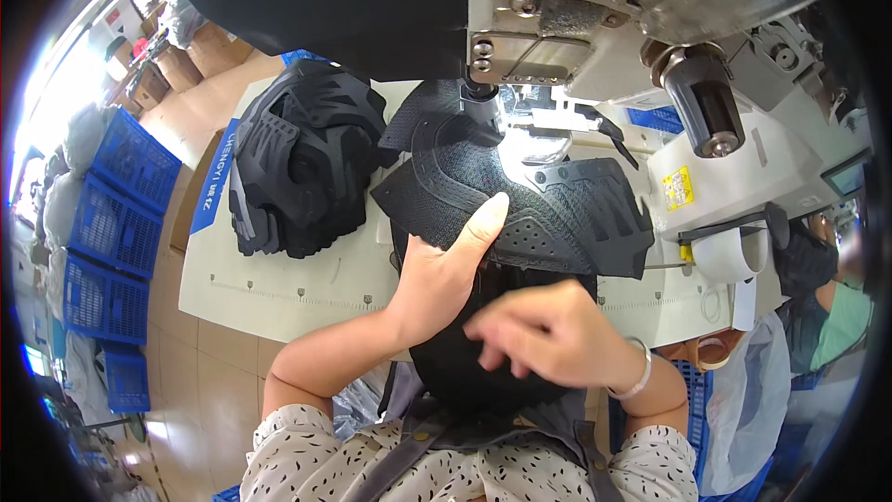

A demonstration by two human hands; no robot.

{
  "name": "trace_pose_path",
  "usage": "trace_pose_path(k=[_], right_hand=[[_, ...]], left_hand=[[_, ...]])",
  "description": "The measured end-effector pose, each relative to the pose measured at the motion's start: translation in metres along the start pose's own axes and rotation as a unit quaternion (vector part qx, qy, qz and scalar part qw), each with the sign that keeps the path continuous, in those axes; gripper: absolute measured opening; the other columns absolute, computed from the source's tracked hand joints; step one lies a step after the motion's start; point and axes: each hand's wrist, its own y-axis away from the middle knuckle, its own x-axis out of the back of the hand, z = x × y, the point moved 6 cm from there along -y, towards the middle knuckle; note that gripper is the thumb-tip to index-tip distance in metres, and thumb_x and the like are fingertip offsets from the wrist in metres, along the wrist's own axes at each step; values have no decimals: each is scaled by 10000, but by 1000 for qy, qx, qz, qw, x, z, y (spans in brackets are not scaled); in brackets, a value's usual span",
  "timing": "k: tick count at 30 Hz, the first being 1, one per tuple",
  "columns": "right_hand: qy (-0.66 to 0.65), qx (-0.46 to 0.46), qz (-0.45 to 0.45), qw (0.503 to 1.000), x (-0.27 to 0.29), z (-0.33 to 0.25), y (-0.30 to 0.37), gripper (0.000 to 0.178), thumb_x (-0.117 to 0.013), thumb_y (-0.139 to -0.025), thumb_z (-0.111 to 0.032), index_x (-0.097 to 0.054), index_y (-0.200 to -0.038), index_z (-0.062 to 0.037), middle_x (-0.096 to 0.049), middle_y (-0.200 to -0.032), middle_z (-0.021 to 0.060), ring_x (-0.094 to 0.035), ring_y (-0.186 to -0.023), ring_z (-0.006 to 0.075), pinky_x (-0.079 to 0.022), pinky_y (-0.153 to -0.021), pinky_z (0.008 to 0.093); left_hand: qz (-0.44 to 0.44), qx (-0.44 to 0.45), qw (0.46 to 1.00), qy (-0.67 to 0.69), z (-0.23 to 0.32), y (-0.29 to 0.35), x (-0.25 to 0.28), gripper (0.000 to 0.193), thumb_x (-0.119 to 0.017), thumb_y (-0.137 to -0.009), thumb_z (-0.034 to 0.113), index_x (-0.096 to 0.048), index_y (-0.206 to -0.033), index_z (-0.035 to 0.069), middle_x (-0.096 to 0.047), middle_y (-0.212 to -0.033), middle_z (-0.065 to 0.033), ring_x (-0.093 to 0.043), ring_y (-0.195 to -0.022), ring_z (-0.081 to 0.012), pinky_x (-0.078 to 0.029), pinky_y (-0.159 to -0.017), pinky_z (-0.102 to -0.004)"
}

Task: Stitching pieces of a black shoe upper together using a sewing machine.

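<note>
A black shoe upper, with perforations and textured panels, lies on the sewing machine bed under the lit needle area. My left hand grips its near edge, thumb on top and the other fingers hidden beneath. My right hand hovers nearer to me, below the upper and over dark material at the table's front edge. Its fingers look loosely curled but are smeared by motion, so what they hold, if anything, does not show. To the left rests a pile of similar black uppers.
The sewing machine head hangs over the far side, with a dark cylindrical part at right. Blue crates are stacked on the floor at left. A plastic bag hangs at lower right; another person's arm shows at far right.
</note>
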Motion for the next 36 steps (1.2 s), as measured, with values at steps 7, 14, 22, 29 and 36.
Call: trace_pose_path(k=[7,14,22,29,36], right_hand=[[380,267,476,747,93,-31,55,193,-516,-825,-5,-556,-1010,30,-585,-948,132,-578,-848,212,-455,-766,275],[32,205,343,916,135,12,4,238,-543,-855,-55,-543,-1086,7,-494,-749,-40,-409,-668,14,-331,-607,165],[71,239,373,894,137,-10,13,220,-558,-839,-6,-575,-1058,12,-534,-692,-56,-421,-604,-14,-335,-554,135],[17,228,363,903,140,-4,9,197,-558,-849,-21,-566,-1042,17,-563,-718,-42,-454,-640,-11,-371,-593,137],[23,236,370,898,130,-3,13,210,-554,-857,-30,-555,-1061,16,-563,-722,-41,-456,-641,-8,-374,-598,138]], left_hand=[[-12,42,996,-79,1,-1,-1,144,-596,-862,180,-585,-885,38,-583,-753,17,-496,-522,-36,-432,-467,-186],[21,16,996,-85,6,-6,4,128,-604,-852,165,-575,-854,41,-561,-703,19,-482,-490,-41,-418,-440,-184],[11,10,996,-90,7,-9,1,129,-605,-849,155,-575,-877,33,-569,-725,13,-483,-492,-40,-418,-436,-181],[22,-12,994,-106,13,-13,3,139,-610,-843,146,-572,-908,29,-570,-733,11,-490,-507,-42,-414,-425,-179],[-5,28,993,-115,15,-20,8,139,-607,-836,130,-564,-940,48,-568,-747,19,-495,-545,-32,-397,-414,-163]])
